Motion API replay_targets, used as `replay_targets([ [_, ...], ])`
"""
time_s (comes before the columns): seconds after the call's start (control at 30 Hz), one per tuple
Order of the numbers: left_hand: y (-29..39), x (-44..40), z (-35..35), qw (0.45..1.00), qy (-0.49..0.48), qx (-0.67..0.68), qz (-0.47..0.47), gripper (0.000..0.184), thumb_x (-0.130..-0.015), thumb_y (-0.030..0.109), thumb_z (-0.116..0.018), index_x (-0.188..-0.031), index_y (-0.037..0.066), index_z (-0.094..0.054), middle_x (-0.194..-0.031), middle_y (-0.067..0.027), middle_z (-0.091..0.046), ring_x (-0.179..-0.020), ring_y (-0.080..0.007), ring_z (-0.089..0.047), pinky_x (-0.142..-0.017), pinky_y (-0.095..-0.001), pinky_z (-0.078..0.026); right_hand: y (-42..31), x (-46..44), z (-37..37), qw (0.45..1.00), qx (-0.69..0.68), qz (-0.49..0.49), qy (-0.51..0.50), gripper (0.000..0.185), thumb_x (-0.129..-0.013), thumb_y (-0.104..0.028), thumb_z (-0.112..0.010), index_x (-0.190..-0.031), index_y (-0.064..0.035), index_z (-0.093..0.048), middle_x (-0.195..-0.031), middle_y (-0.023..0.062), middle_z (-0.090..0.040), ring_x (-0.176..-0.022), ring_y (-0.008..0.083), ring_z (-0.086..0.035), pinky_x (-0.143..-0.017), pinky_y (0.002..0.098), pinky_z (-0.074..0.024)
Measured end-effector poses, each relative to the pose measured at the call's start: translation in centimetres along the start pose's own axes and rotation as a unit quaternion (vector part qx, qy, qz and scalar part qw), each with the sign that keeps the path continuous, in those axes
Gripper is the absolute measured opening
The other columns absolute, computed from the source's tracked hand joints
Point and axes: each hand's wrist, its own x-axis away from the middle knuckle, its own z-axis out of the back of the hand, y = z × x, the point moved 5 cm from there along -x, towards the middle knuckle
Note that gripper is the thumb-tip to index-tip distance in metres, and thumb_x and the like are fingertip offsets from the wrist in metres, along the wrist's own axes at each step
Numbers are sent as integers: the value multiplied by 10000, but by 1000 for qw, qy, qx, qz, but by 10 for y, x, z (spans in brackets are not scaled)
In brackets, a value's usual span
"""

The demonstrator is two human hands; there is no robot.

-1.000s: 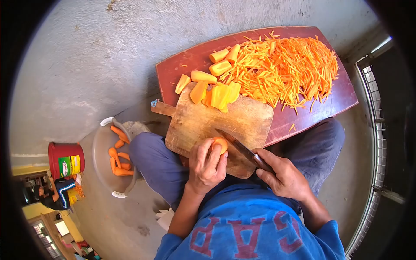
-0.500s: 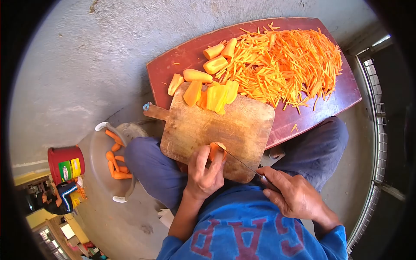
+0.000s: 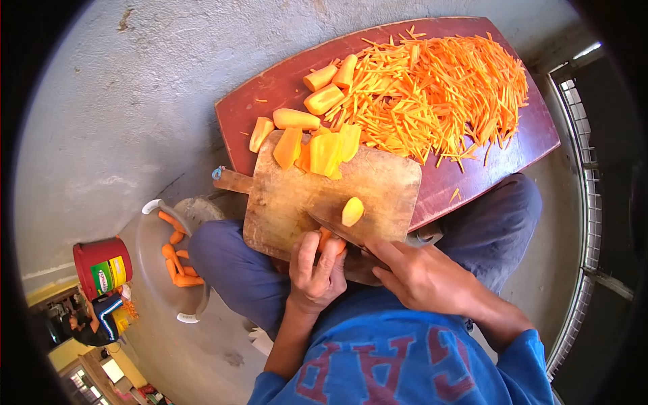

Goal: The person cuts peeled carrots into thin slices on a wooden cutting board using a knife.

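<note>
My left hand [image 3: 316, 275] is closed on a carrot [image 3: 328, 240] at the near edge of the wooden cutting board [image 3: 287, 202]. In my right hand [image 3: 426, 275] is a knife [image 3: 335, 227], its blade lying across the board against the carrot's far end. Just beyond the blade rests a carrot slice [image 3: 352, 211]. Several flat carrot slabs [image 3: 325, 152] overlap at the board's far edge. Behind them, peeled carrot chunks [image 3: 297, 119] lie beside a large heap of carrot sticks [image 3: 445, 94]. My fingers partly hide the held carrot.
The red-brown table [image 3: 236, 115] holds the heap and the board's far side. On the floor at left stand a tub [image 3: 150, 250] with whole carrots [image 3: 177, 264] and a red bucket [image 3: 84, 266]. Another person [image 3: 101, 322] is farther back. A wall [image 3: 135, 108] rises behind the table.
The knife has cut through the carrot's end. A slice now lies loose on the board, and my right hand has moved left with the knife. The view has shifted slightly.
</note>
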Motion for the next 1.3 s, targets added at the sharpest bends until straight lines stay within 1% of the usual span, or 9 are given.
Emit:
replay_targets([
  [0.13, -1, 0, 1, 1000, 10, 7, 3, 374, -927, -7, -865, -1291, -24, -782, -1309, -242, -654, -1028, -467, -730, -836, -514, -636, -19, 30, 17, 1000, -12, -15, 17, 561, -1076, -134, -724, -1574, 7, -507, -1086, 275, -768, -902, 519, -762, -739, 576, -635],
  [0.23, -2, -1, 0, 1000, 20, 17, 1, 374, -916, -12, -877, -1280, -25, -791, -1303, -239, -660, -1022, -460, -736, -834, -506, -643, -28, 47, 26, 999, 14, -44, -11, 580, -1066, -138, -744, -1583, 2, -520, -1091, 251, -773, -912, 494, -775, -741, 554, -647],
  [0.33, -1, 0, 0, 1000, 24, 12, 2, 375, -915, -9, -879, -1279, -27, -791, -1302, -245, -664, -1032, -458, -740, -846, -504, -646, -34, 51, 31, 998, 21, -58, -18, 564, -1071, -139, -738, -1576, 0, -528, -1101, 251, -777, -910, 482, -782, -741, 542, -652],
  [0.53, 0, -1, 2, 1000, 19, 2, -4, 375, -917, 2, -880, -1281, -27, -790, -1315, -252, -667, -1042, -460, -744, -867, -509, -649, -26, 31, 19, 1000, 10, -11, 3, 571, -1077, -127, -721, -1589, 8, -508, -1129, 299, -771, -928, 523, -764, -748, 582, -626],
  [0.63, -1, 3, 0, 1000, 16, -1, -3, 377, -916, 2, -877, -1281, -28, -787, -1312, -253, -668, -1054, -465, -747, -867, -513, -651, -15, -4, 6, 999, -21, -25, -7, 539, -1063, -90, -717, -1562, 6, -539, -1176, 332, -764, -1018, 534, -764, -840, 583, -622],
  [0.67, -1, 3, 0, 1000, 18, 2, -1, 378, -915, -1, -877, -1281, -28, -786, -1310, -252, -668, -1051, -465, -748, -865, -513, -651, -1, -19, -5, 996, -17, -66, -52, 557, -1061, -91, -717, -1573, 17, -525, -1175, 345, -759, -1026, 541, -758, -855, 590, -614],
  [0.87, -3, 2, 2, 999, 34, -6, -1, 399, -890, -17, -891, -1275, -20, -785, -1302, -230, -678, -1016, -444, -760, -839, -496, -652, -11, -3, 11, 999, -27, -31, 4, 553, -1058, -100, -734, -1570, 4, -553, -1183, 290, -785, -1045, 507, -780, -874, 559, -632],
  [1.07, 0, -7, 8, 1000, 22, 7, 4, 417, -847, -27, -911, -1249, -16, -801, -1240, -210, -704, -983, -400, -763, -818, -467, -648, -35, 39, 32, 998, 7, -55, -25, 537, -1053, -108, -766, -1545, 6, -582, -1192, 235, -805, -1031, 437, -818, -826, 508, -672],
  [1.3, 3, -17, 15, 1000, -22, -10, 2, 452, -813, -41, -876, -1257, -60, -790, -1217, -226, -710, -935, -405, -751, -788, -474, -638, -39, 34, 25, 998, 37, -39, -40, 534, -1065, -124, -743, -1551, -9, -554, -1162, 260, -790, -959, 471, -800, -770, 537, -661],
])
